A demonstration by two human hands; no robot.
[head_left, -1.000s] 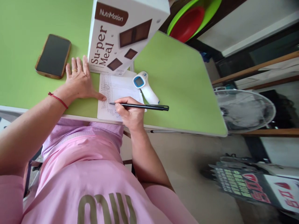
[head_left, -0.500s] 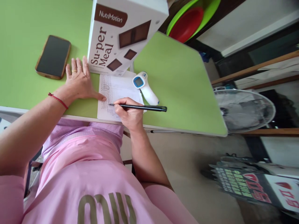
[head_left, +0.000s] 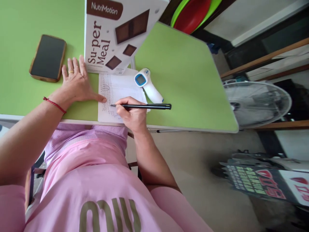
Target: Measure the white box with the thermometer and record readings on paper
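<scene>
Head view: left of the paper (head_left: 125, 85), whose tiny writing I can't read, the left hand (head_left: 76, 85) lies spread, thumb on the sheet; beyond the paper, a box (head_left: 109, 30) reads "NutriMotion Su-per Meal"; over the paper, the right hand (head_left: 133, 118) grips a pen (head_left: 156, 106).

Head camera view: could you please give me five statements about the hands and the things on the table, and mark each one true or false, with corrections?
1. The right hand holds a black pen. True.
2. The left hand is closed in a fist. False: it is spread open, and holds nothing.
3. The paper is blank. False: it has dense handwriting, mostly on its left side.
4. The box shows the words "NutriMotion" and "Su-per Meal". True.
5. The phone lies to the right of the box in the picture. False: it lies to the left of it, with its screen dark.
</scene>
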